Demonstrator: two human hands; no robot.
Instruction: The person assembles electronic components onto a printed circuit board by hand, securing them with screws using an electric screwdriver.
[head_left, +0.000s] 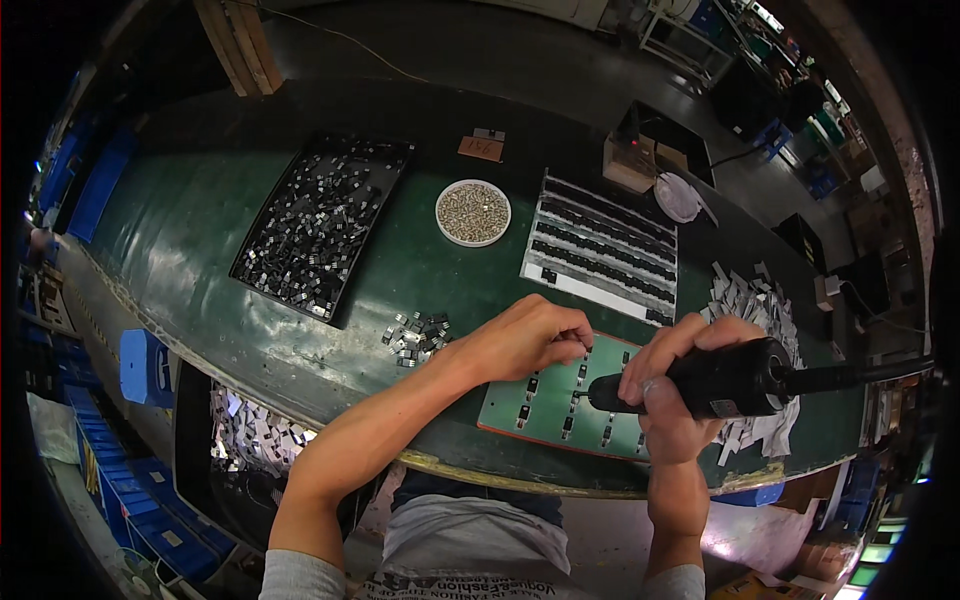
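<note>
My right hand [672,375] is wrapped round a black electric screwdriver [735,380], whose tip points left over a green board [546,402]. Rows of small black components with metal tabs [523,414] sit on the board. The fingers of my left hand [540,335] are pinched together at the board's far edge, close to one of these components; what they hold, if anything, is too small to make out. Just left of my left forearm lies a loose heap of similar black components [415,338] on the green table [400,270].
A black tray [374,238] full of components lies left. Beyond my left hand stand a white bowl [473,243] of small metal pieces and a white holder [585,293] with rows of black parts. White strips [765,310] are heaped right, beside the screwdriver's cable [850,375].
</note>
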